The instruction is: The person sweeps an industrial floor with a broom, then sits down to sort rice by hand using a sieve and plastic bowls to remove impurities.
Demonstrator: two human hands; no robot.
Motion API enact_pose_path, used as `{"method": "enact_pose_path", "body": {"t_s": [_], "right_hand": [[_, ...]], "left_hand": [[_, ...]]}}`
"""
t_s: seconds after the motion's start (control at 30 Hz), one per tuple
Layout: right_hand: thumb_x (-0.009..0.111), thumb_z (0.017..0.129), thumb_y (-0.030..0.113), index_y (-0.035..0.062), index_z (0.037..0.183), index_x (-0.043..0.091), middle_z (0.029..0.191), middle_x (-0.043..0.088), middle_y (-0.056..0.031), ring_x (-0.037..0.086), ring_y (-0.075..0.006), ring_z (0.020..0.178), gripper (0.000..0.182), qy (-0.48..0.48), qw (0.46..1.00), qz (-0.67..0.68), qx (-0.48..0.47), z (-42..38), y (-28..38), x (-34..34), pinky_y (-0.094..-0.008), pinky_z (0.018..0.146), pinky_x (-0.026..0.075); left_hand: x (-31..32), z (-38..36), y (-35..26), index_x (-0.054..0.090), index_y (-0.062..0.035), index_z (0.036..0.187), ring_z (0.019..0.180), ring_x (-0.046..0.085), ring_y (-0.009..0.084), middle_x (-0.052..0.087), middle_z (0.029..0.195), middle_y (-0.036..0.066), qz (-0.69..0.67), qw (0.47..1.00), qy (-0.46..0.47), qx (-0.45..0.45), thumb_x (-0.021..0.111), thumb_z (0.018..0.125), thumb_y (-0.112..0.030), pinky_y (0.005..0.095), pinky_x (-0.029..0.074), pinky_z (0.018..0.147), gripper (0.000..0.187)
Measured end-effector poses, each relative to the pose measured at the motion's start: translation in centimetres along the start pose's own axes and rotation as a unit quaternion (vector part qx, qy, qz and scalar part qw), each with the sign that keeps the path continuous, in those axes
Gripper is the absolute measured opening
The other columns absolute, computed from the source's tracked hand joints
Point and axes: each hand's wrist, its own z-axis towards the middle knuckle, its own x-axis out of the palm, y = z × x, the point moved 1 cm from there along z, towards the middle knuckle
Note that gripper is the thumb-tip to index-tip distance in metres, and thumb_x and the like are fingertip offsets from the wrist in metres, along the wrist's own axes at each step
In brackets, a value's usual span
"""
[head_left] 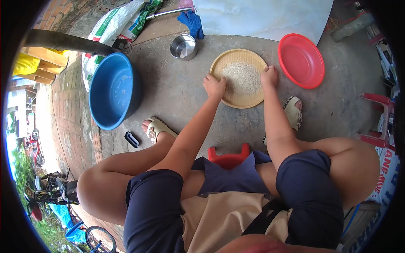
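While the person sits low on a red stool (228,159) with both knees spread, the work lies on the concrete floor (177,92) straight ahead. Largest nearby is the blue tub (113,90), tilted on its side to the left and showing nothing inside from this angle. Next in size, the red plate (301,60) sits to the right, just beside the tray and bare. Between them lies the tray (239,78), a round woven one, flat on the floor, with rice (242,77) spread in a thin pale layer over its middle. A steel bowl (183,46) stands behind the tray, apart from it; whether it holds anything cannot be told.

Both arms reach forward. Its fingers curled, the left hand (214,86) rests on the tray's near left rim, seemingly gripping the edge. Across the tray, the right hand (269,76) is set on the right rim, fingers bent over it in the same way. Neither hand is in the grain itself.

As a judgement, the work looks early or midway: all the rice seen is on the tray, none shows in the plate or the tub, and no separate heap of husk or grit can be made out. How clean the grain already is cannot be told at this size.
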Motion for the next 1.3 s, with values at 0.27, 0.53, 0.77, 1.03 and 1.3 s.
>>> {"method": "enact_pose_path", "body": {"t_s": [0.27,0.53,0.77,1.03,1.3], "right_hand": [[0.045,0.094,0.027,0.0048,0.104,0.051,0.102,0.057,-0.0224,0.058,-0.0395,0.097,0.025,0.147,0.973,0.096,-0.149,-9.2,6.5,3.0,-0.0471,0.081,0.048],[0.042,0.095,0.028,0.006,0.1,0.049,0.099,0.058,-0.0196,0.058,-0.0395,0.092,0.023,0.104,0.969,0.018,-0.222,-6.5,3.9,3.1,-0.0493,0.076,0.047],[0.044,0.094,0.024,0.0096,0.107,0.049,0.105,0.057,-0.0167,0.062,-0.036,0.091,0.019,0.005,0.982,-0.078,-0.172,-1.4,0.9,-0.3,-0.0459,0.074,0.052],[0.044,0.094,0.022,0.0041,0.101,0.044,0.103,0.056,-0.0218,0.059,-0.041,0.09,0.019,0.087,0.952,0.068,-0.285,-12.0,9.6,2.9,-0.048,0.075,0.049],[0.039,0.096,0.024,0.0042,0.099,0.045,0.098,0.058,-0.0219,0.06,-0.0416,0.083,0.02,0.014,0.969,-0.04,-0.245,-2.5,2.4,-1.1,-0.0505,0.07,0.048]], "left_hand": [[-7.3,2.5,8.6,0.06,-0.0065,0.101,0.089,0.059,0.0334,0.057,0.102,0.013,-0.075,0.973,-0.089,-0.199,0.052,0.083,-0.026,0.0431,0.047,0.078,0.028],[-7.2,-0.9,4.6,0.056,-0.0043,0.101,0.09,0.057,0.0358,0.053,0.104,0.017,-0.095,0.958,-0.027,-0.269,0.049,0.086,-0.024,0.0456,0.046,0.079,0.026],[-4.7,-2.1,-1.8,0.054,-0.0009,0.101,0.094,0.055,0.0372,0.052,0.105,0.018,-0.177,0.966,-0.001,-0.188,0.05,0.087,-0.022,0.0453,0.045,0.081,0.026],[-10.3,2.3,9.0,0.06,-0.0024,0.101,0.095,0.058,0.0357,0.055,0.107,0.018,-0.072,0.951,-0.061,-0.295,0.042,0.088,-0.033,0.0441,0.046,0.083,0.038],[-5.5,-1.3,-1.3,0.058,0.0002,0.099,0.097,0.055,0.0386,0.053,0.106,0.021,-0.187,0.938,0.007,-0.291,0.044,0.087,-0.027,0.0452,0.044,0.087,0.033]]}}
